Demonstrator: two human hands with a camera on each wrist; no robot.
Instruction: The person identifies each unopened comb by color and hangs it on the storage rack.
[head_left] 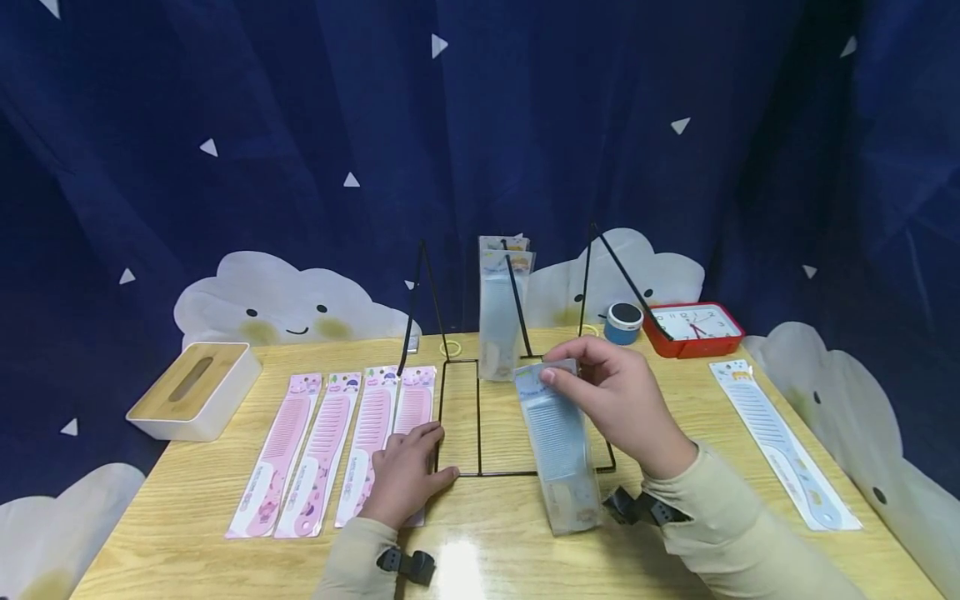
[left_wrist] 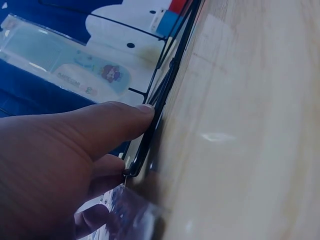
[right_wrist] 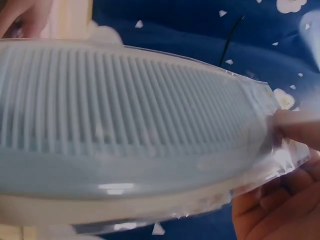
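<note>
Packed blue comb (head_left: 558, 446) is in the right hand (head_left: 618, 396): thumb and fingers pinch the top end of its clear sleeve. Pack is tilted, teeth showing through the plastic, over the right half of the black wire rack (head_left: 479, 417), lower end toward the table's (head_left: 262, 575) front edge. Can't tell if that end touches the wood.

Left hand (head_left: 405, 475) grips the rack's front-left base corner, thumb on the front bar, fingertips round the corner. Its other fingers lie over the rightmost pink pack; contact unclear.

Rack's middle arm carries at least two hanging packs (head_left: 498, 317). Front sleeve holds a blue comb; rear one mostly hidden, contents unclear.

Four packed pink combs (head_left: 281, 437) side by side, table's left half, one comb per sleeve. Another packed blue comb (head_left: 783, 450) lies along the right edge.

Tissue box (head_left: 195, 392) at the left edge: white body, wooden slotted lid on, inside not visible. Blue cylinder (head_left: 622, 325) and red clock (head_left: 693, 329) near the back-right corner.
</note>
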